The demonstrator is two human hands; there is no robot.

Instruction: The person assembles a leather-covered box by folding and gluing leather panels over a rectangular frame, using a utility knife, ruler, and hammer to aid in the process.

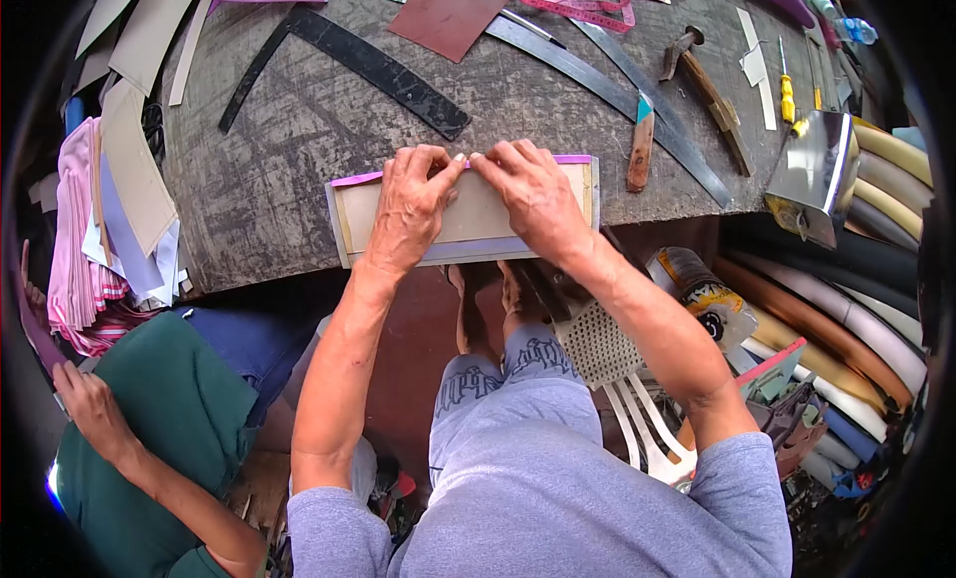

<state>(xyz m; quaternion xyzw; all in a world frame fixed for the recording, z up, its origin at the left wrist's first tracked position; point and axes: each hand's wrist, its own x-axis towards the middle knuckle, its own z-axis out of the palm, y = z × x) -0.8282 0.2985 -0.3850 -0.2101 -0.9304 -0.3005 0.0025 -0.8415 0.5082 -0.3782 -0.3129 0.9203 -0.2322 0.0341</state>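
A flat beige rectangular panel (476, 220) lies at the near edge of the worktable, partly jutting over it. Along its far side runs a narrow purple strip (572, 160); a greyish-lilac border (478, 246) shows along the near side. My left hand (410, 205) is closed, thumb and fingers pinching the purple edge just left of the middle. Close beside it, my right hand (535, 195) pinches the same edge, the two thumbs almost meeting. The fingertips partly cover the strip there.
On the worktable (269, 200) are a black angled strip (373, 70), metal rulers (597, 80), a hammer (712, 100), a wooden-handled blade (640, 150), a reddish-brown square (448, 15) and a pink tape measure (597, 2). Material rolls (827, 319) lie right; another person's hand (97, 409) is left.
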